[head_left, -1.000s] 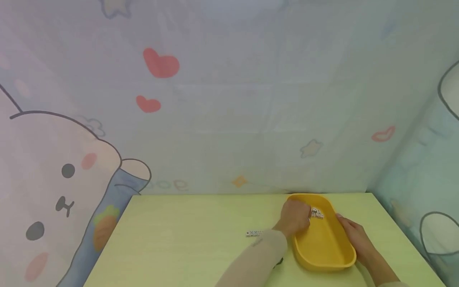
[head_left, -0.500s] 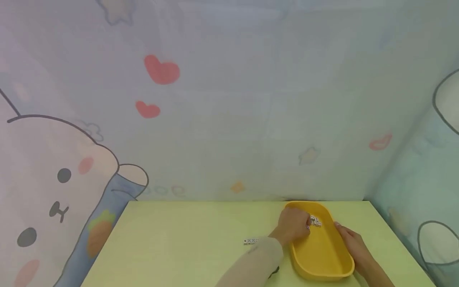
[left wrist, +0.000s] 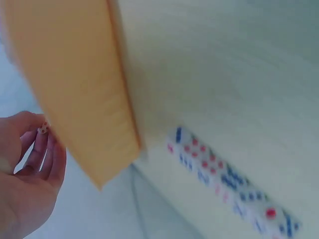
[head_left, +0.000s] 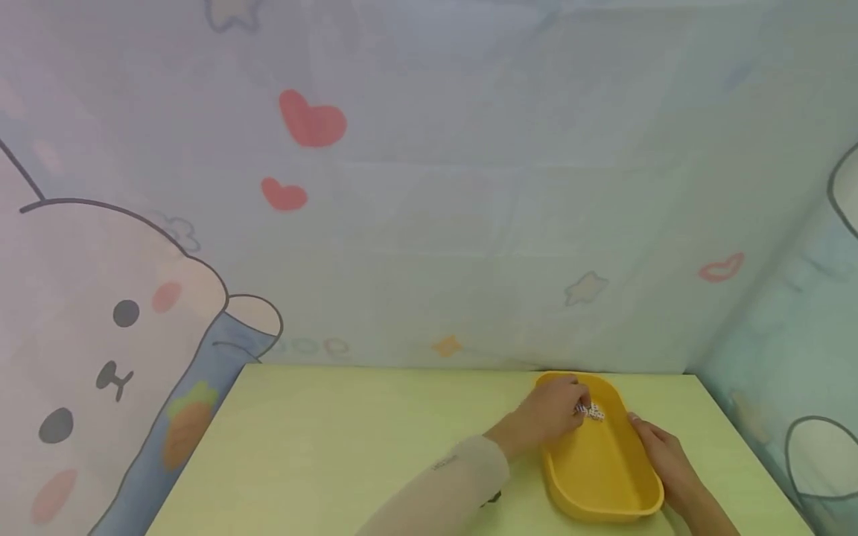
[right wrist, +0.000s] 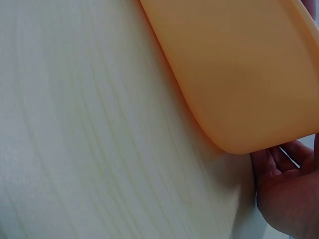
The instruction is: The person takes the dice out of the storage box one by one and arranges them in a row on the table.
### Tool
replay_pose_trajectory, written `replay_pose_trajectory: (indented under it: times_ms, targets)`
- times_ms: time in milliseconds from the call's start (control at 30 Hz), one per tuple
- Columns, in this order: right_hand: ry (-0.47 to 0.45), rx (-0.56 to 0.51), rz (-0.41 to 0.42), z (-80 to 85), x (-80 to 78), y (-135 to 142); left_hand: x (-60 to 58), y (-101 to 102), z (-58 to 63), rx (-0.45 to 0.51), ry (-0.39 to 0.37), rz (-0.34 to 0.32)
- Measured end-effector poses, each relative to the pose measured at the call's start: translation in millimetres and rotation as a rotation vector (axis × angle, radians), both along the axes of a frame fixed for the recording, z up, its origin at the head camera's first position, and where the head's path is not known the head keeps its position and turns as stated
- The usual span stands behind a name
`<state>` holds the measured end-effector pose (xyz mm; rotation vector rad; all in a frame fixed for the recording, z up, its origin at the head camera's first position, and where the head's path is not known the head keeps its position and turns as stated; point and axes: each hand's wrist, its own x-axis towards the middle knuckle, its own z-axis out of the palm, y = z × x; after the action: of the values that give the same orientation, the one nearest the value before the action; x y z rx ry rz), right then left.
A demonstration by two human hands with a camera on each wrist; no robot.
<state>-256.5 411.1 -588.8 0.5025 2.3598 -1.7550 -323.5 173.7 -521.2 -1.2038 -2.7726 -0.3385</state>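
My left hand (head_left: 551, 409) reaches over the left wall of a yellow plastic tray (head_left: 606, 476). In the left wrist view, the thumb and fingertips pinch a small white die (left wrist: 43, 128). A little heap of white dice (head_left: 593, 412) lies in the far part of the tray, just beyond those fingers. My right hand (head_left: 663, 454) grips the tray's right side, its thumb near the rim and its fingers along the outer wall. On the table left of the tray, a straight row of dice (left wrist: 224, 181) shows in the left wrist view; my left forearm hides it in the head view.
The tray stands on a pale green table (head_left: 348, 439) close to its back edge. Behind rises a cloth backdrop (head_left: 429, 223) with hearts and a cartoon animal. A small dark object (head_left: 492, 497) peeks out beside the left sleeve.
My left wrist has turned and the forearm has shifted left, covering the row of dice. The left fingers have moved nearer the heap. The right hand keeps its hold on the tray.
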Motion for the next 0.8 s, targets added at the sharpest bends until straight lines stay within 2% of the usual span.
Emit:
replay_pose_trajectory:
  times_ms: [133,500,633,800]
  targets:
    - [0.01,-0.015,0.008,3.3,0.6,0,3.6,-25,14.1,0.015,-0.057,-0.05]
    - [-0.005,-0.023,-0.004,-0.5,7.3,6,6.1,-103,21.9,0.115,-0.135,-0.079]
    - [-0.013,-0.042,-0.017,-2.3,10.9,8,7.5,-135,17.7,0.142,-0.16,-0.07]
    - [-0.012,-0.033,0.003,-0.9,11.6,6,9.9,-173,6.7,0.131,-0.225,-0.009]
